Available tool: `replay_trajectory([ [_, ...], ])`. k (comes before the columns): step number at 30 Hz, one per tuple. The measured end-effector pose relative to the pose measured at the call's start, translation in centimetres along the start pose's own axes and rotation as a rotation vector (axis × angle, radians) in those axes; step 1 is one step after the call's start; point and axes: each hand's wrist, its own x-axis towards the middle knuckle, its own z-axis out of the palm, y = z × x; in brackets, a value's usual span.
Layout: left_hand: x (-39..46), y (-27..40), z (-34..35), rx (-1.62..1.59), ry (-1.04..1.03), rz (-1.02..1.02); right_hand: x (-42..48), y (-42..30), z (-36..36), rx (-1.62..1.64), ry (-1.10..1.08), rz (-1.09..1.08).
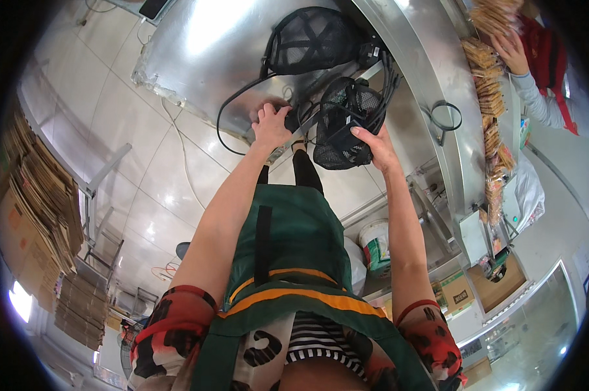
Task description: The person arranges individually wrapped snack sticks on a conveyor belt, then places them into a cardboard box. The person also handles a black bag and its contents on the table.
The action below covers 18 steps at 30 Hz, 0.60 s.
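My right hand grips a black mesh cap-like bundle with straps, its thumb over a small black box on the bundle. Black cables run along the bundle's right side. My left hand is at the near edge of a shiny metal table, its fingers by a small black object partly hidden beneath them. Whether they grasp it is unclear. Beyond my hands, a larger black mesh cap with crossing straps lies on the table. A black cable loops over the table edge.
Right of me runs a metal conveyor-like frame with a row of wrapped packets. Another person's hand holds packets there. Stacked flat cardboard stands at left. A white bucket is low beside me.
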Motion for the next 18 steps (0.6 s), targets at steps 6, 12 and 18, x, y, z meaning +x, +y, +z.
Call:
replay_trajectory([
  [6, -1.0, -2.5, -1.0, 0.053, 0.033, 0.097, -0.2, 0.1, 0.6, 0.007, -0.015, 0.002],
  [12, -2.8, -5.4, -0.9, -0.143, 0.188, 0.119, 0.6, 0.7, 2.4, 0.009, -0.063, -0.023],
  [18, -3.4, -6.8, 0.3, -0.432, 0.132, 0.196, 0.3, -0.2, 4.5, 0.029, -0.089, -0.075],
])
